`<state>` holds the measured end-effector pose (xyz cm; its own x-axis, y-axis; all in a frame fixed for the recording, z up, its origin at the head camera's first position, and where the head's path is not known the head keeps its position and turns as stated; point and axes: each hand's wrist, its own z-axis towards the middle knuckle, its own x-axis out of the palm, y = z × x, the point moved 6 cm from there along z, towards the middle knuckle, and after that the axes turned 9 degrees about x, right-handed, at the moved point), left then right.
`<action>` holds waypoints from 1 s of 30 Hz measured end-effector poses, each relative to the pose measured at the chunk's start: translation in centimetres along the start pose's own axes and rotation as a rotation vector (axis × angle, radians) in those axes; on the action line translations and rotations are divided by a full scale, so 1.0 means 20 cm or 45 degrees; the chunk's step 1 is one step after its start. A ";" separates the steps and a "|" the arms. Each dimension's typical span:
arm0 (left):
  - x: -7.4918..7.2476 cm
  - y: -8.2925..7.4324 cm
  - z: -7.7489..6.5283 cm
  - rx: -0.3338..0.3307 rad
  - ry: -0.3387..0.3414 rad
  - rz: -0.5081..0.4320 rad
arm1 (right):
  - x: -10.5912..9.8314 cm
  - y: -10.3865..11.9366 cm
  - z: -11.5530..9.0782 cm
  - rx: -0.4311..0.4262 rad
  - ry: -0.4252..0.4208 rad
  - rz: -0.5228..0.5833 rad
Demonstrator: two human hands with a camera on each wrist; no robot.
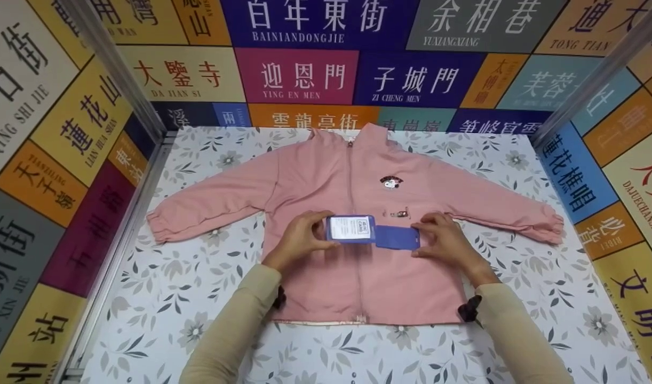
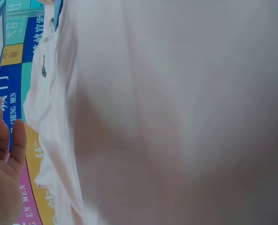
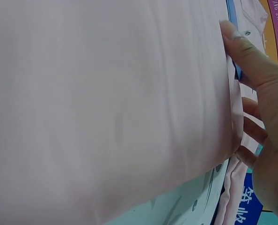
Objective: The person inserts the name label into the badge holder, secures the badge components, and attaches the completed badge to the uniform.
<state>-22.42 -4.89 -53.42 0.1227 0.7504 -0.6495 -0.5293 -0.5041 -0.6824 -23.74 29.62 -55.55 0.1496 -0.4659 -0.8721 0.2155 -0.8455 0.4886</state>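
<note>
A blue card holder (image 1: pixel 398 238) is held over the front of a pink zip-up jacket (image 1: pixel 315 282). Its left half carries a white printed card (image 1: pixel 350 228); the right half is plain blue and joins it at the middle. My left hand (image 1: pixel 302 234) pinches the left end, thumb below and fingers above. At the right end, my right hand (image 1: pixel 448 240) pinches the blue half between thumb and fingers. Just above it on the jacket lies a small metal clip (image 1: pixel 403 213). The right wrist view shows the right thumb against the blue edge (image 3: pixel 231 11).
The jacket lies with both sleeves spread on a white leaf-patterned tabletop (image 1: pixel 192 314), a cartoon badge (image 1: pixel 391 182) on its chest. Colourful panels with printed characters (image 1: pixel 310 74) stand behind and at both sides, with metal posts (image 1: pixel 120 69) at the corners.
</note>
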 end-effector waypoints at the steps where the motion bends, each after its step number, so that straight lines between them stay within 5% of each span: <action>1: 0.00 0.00 0.00 0.003 0.002 0.000 | -0.01 0.00 0.00 0.006 0.000 0.015; 7: -0.01 0.00 0.01 0.025 0.003 -0.011 | -0.06 0.00 0.01 0.053 0.002 0.092; 30: -0.02 0.00 0.00 0.041 -0.020 0.010 | -0.25 0.13 0.03 -0.094 -0.134 0.213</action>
<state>-22.49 -5.16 -53.25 0.1052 0.7534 -0.6491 -0.5568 -0.4962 -0.6661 -24.52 29.61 -50.04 0.0883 -0.6265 -0.7744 0.2667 -0.7342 0.6244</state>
